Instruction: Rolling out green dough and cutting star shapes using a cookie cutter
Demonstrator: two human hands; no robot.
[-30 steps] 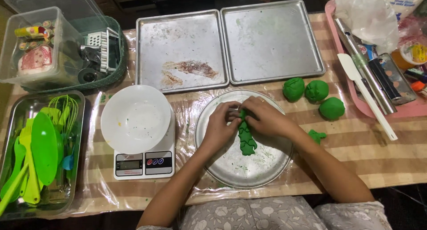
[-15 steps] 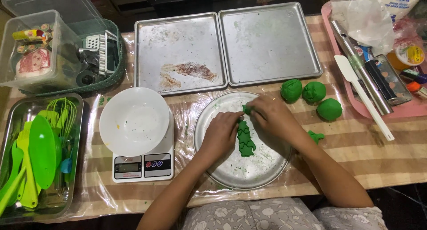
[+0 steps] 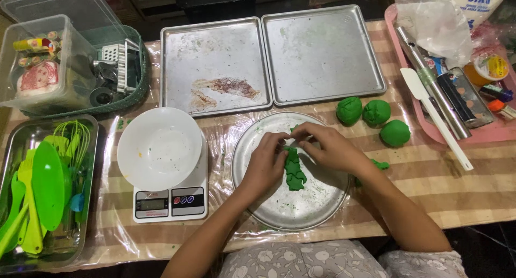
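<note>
A lumpy strip of green dough [image 3: 294, 170] lies on a round metal plate [image 3: 285, 208] in front of me. My left hand [image 3: 266, 165] and my right hand [image 3: 328, 146] meet over the strip's far end, fingertips pinching the dough there. Three green dough balls [image 3: 376, 112] rest on the table to the right of the plate. A small green scrap [image 3: 380, 164] lies beside my right wrist.
Two metal baking trays [image 3: 322, 52] lie at the back. A white bowl [image 3: 159, 148] sits on a kitchen scale [image 3: 171, 201] at left. A metal tray holds green utensils [image 3: 43, 192]; a clear box [image 3: 45, 68] stands behind. A pink tray [image 3: 457, 95] with tools sits right.
Both hands have shifted slightly up the plate and come together at the far end of the dough strip. The strip stays on the plate.
</note>
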